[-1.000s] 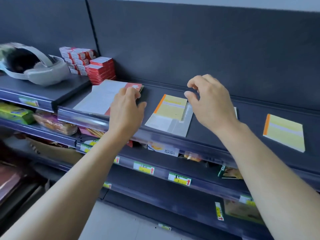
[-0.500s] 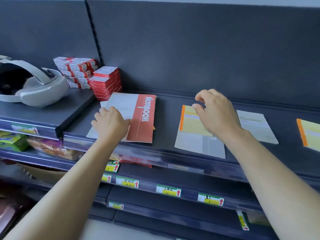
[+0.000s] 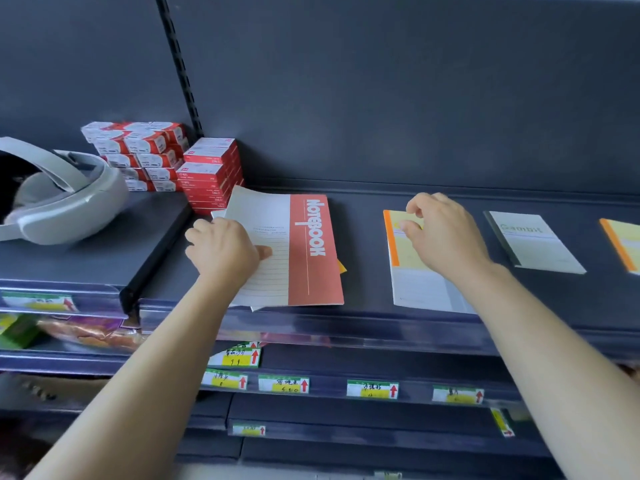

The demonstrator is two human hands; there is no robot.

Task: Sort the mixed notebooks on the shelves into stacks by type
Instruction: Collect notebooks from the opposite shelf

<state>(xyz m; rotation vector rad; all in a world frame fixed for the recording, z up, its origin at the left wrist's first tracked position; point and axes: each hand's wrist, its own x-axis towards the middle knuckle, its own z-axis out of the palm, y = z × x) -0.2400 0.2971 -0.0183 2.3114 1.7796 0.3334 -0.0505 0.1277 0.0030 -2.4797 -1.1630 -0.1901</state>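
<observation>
Left hand (image 3: 221,251) gripping red notebook (image 3: 311,251) at shelf (image 3: 362,237) front edge, right hand (image 3: 443,233) curled over yellow notebook (image 3: 412,282), grip not discernible, grey notebook (image 3: 533,244) beside.

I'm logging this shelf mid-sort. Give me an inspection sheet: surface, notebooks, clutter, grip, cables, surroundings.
Surface: dark shelf, notebooks lying flat in a row.
Job's things: red notebook tops a pile at left; yellow notebook lies on a grey notebook; Gambit notebook lies alone; second yellow notebook cut by right edge.
Clutter: red boxes stacked at back left; white headset on the neighbouring shelf.
Grip: left hand holds the red notebook's left edge; right hand curled over the yellow notebook, contact unclear.
Cables: nothing seen.
Surroundings: price tags on lower rails; snack packets below left.
</observation>
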